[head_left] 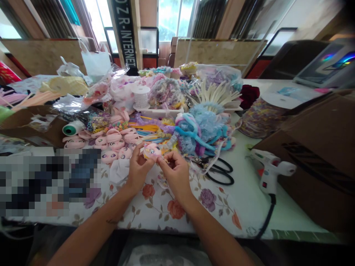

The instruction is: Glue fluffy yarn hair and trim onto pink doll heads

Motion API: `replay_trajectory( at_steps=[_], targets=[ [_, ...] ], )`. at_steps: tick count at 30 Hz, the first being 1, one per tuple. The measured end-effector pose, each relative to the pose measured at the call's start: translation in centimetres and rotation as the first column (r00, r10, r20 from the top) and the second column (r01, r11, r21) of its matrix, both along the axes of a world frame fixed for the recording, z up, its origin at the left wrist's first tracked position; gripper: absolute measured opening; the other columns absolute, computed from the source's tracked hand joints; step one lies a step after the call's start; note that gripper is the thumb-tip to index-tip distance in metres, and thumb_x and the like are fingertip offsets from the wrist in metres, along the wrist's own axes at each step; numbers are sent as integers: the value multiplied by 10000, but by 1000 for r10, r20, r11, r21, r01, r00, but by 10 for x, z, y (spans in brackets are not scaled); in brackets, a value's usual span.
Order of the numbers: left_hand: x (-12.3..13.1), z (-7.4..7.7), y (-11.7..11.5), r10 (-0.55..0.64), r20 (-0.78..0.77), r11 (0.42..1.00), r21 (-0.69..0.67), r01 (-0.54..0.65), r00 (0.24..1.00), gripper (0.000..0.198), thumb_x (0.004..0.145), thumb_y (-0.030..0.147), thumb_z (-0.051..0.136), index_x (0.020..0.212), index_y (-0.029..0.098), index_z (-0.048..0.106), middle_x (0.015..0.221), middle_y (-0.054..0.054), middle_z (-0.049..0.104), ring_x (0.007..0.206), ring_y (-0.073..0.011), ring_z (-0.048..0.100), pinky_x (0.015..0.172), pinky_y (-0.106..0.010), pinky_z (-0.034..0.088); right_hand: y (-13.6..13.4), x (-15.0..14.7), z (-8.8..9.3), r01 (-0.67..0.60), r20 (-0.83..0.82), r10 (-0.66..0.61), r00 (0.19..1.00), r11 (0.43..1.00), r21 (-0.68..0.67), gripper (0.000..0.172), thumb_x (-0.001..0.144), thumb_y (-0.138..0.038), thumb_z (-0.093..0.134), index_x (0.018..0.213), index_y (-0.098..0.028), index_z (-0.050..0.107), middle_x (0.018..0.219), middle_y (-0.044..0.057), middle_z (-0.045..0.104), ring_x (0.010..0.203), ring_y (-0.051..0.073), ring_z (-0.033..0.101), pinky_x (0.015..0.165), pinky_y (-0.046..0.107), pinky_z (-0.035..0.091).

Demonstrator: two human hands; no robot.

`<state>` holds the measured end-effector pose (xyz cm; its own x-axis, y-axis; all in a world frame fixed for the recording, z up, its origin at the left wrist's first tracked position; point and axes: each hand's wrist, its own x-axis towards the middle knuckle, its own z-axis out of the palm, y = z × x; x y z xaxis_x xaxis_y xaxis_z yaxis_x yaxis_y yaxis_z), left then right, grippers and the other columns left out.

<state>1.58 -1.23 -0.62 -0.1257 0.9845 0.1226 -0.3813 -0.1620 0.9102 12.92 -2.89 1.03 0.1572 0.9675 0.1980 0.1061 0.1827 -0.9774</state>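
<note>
Between my hands, above the flowered tablecloth (124, 210), is a small pink doll head (152, 149) with a printed face and some yellow on it. My left hand (140, 166) is closed on its left side. The fingers of my right hand (175, 171) pinch together at its lower right edge; whether they grip the head itself or a small trim on it I cannot make out. More pink doll heads (115, 139) with long ears lie in a pile just beyond my left hand. Black-handled scissors (222, 171) rest to the right of my right hand.
A white glue gun (267, 168) with a black cord stands at the right, before a big cardboard box (318, 159). Blue tulle and fuzzy stems (203, 127), a ribbon spool (141, 98), a yarn spool (263, 114) and bagged supplies crowd the back. An open carton (33, 125) stands left.
</note>
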Motion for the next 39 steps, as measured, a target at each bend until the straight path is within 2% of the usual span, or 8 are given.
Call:
replay_trajectory(
  at_steps=[4,8,16,29,32,36,39],
  targets=[
    [0,5,-1,-87,218,988,-105,113,972,342,715,169,709,1016,230,558,782,42,643,665,-76,604,641,-181,496,-3,0,-1,47,60,-52,997,995,83,199,814,-349,650,729,-194,559,619,-44,524,517,98,447,486,220,368],
    [-1,8,-1,-154,340,976,-95,197,928,264,738,162,698,959,224,567,821,38,664,701,-79,631,685,-198,526,-4,2,-1,100,167,-132,977,977,189,122,819,-297,648,784,-191,599,664,-27,576,549,109,497,532,234,408],
    [-1,11,-1,-231,355,962,-53,266,906,147,790,170,652,928,197,606,875,7,667,760,-101,636,733,-245,556,-5,4,0,101,54,-109,993,984,144,104,815,-291,651,819,-196,608,650,-32,576,517,105,509,497,227,427],
    [0,9,0,-249,354,951,-89,298,901,111,807,166,629,895,199,569,888,12,638,801,-116,630,694,-246,556,-4,5,-2,156,72,-172,983,971,183,84,827,-273,633,798,-200,605,679,-19,603,535,114,546,505,234,439],
    [-1,9,-1,-265,335,948,-81,308,904,114,807,178,631,908,198,581,908,6,647,793,-115,629,705,-250,555,-6,5,-1,179,129,-215,968,954,242,72,837,-261,628,798,-204,605,679,-22,603,543,115,544,530,241,445],
    [-1,9,-1,-267,326,948,-82,309,907,123,795,186,644,899,198,581,901,6,655,798,-119,631,720,-255,550,-7,5,1,193,232,-297,926,903,385,65,854,-241,608,797,-210,609,702,-16,609,590,123,549,576,250,448],
    [-1,9,-1,-260,322,949,-89,303,910,138,792,190,650,909,202,576,898,7,653,798,-123,630,711,-260,546,-5,4,1,202,252,-311,916,902,381,79,854,-252,603,787,-210,607,692,-16,611,589,129,550,575,253,450]
  ],
)
